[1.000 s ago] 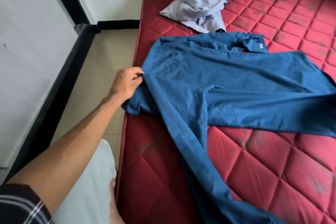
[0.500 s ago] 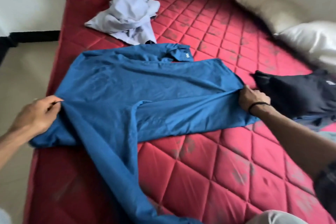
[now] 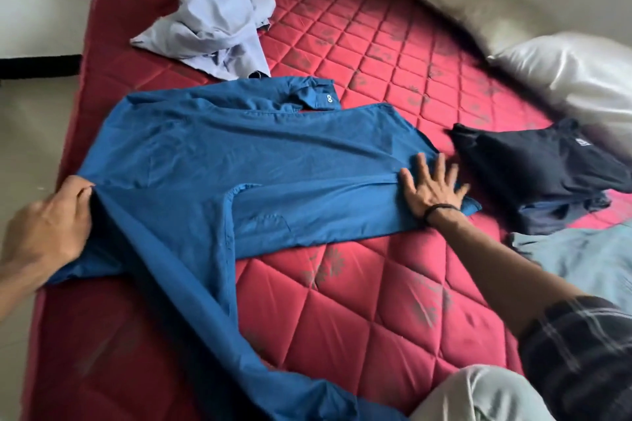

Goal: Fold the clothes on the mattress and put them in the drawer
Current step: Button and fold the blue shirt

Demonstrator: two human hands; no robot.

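flattening the blue shirt [image 3: 246, 174] on the mattress [image 3: 376, 284]: left hand [image 3: 48, 232] is pinching its near shoulder, right hand [image 3: 431, 191] is pressing its far side with straight fingers. dark clothes [image 3: 540, 174] beside the shirt look folded; pale shirt [image 3: 212, 24] beyond it is waiting crumpled. drawer isn't showing.

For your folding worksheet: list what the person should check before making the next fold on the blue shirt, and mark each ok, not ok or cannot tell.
1. Blue shirt spread flat on the mattress: ok.
2. Left hand grips the shirt's left edge: ok.
3. Right hand presses flat on the right edge: ok.
4. Long sleeve tucked in: not ok, it trails toward the near edge.
5. Buttons fastened: cannot tell.
6. Dark clothes clear of the shirt: ok.
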